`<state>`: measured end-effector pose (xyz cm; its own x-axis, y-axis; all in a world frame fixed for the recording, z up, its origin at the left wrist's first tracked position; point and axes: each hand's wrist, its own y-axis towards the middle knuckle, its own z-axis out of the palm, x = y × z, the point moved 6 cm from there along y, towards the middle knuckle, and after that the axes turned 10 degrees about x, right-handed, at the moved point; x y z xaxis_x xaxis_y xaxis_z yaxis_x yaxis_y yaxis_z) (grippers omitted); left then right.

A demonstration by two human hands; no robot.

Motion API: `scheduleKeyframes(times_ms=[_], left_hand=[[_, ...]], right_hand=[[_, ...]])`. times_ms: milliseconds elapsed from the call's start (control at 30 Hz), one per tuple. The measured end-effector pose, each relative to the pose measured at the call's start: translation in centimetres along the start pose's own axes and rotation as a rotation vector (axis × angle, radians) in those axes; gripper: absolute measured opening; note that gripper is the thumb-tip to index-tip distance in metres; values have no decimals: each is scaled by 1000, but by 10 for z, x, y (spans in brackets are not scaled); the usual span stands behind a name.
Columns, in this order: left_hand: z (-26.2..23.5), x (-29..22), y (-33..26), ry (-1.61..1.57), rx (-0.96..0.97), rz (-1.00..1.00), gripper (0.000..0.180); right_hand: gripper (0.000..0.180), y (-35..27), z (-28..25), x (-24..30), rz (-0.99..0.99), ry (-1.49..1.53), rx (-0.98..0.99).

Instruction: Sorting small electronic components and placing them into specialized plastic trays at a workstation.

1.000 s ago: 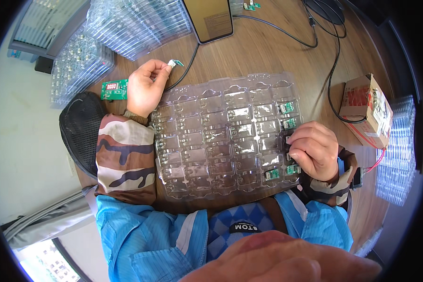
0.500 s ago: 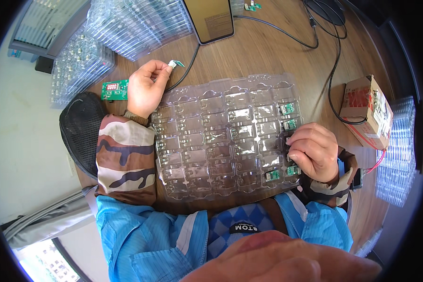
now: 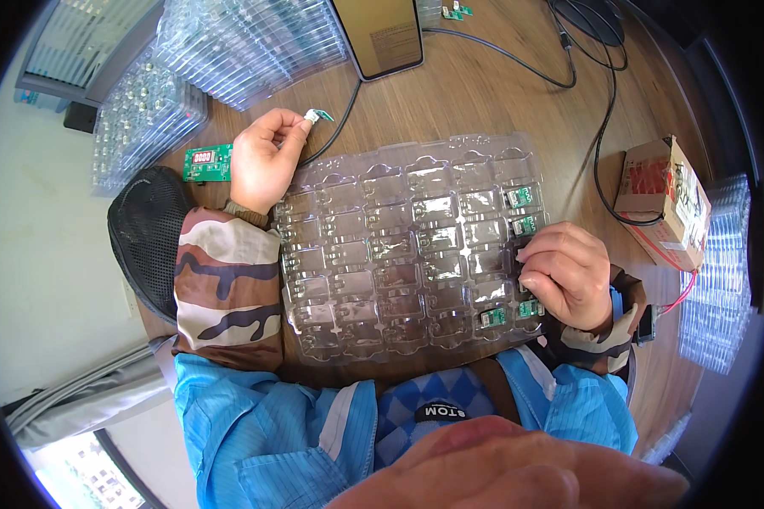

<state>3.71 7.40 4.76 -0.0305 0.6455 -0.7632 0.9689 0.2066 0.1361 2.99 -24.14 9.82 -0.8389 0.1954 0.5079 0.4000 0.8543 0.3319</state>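
My left hand is raised beyond the tray's far left corner, thumb and fingers pinching a small green circuit board with a white connector. In front of me lies a clear plastic blister tray with rows of pockets. My right hand is at the tray's right edge, its fingertips pressed together over a pocket; whatever they grip is hidden. Small green circuit boards sit in pockets around it: two beyond the hand, and two in the near right corner.
To the left are a green display board with lit red digits and a black mesh object. Stacked clear trays and a propped phone-like slab stand at the back. Right are a cardboard box, black cables and more trays.
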Motion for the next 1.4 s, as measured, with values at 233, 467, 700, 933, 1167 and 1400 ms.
scheduleKeyframes(times_ms=[233, 467, 700, 933, 1167, 1400], left_hand=[[0, 1, 0, -12, 5, 6, 13], [0, 2, 0, -25, 1, 9, 12], [1, 0, -1, -19, 10, 7, 12], [2, 4, 2, -7, -11, 17, 14], [1, 7, 6, 69, -23, 35, 18], [3, 4, 10, 76, -23, 56, 18]], right_hand=[[19, 0, 0, 0, 7, 3, 2], [19, 0, 0, 0, 16, 9, 3], [18, -1, 0, 0, 22, 16, 9], [10, 1, 0, -14, 140, 27, -45], [6, -5, -2, -27, 227, 30, -218], [9, 3, -4, -9, 193, -156, -170]])
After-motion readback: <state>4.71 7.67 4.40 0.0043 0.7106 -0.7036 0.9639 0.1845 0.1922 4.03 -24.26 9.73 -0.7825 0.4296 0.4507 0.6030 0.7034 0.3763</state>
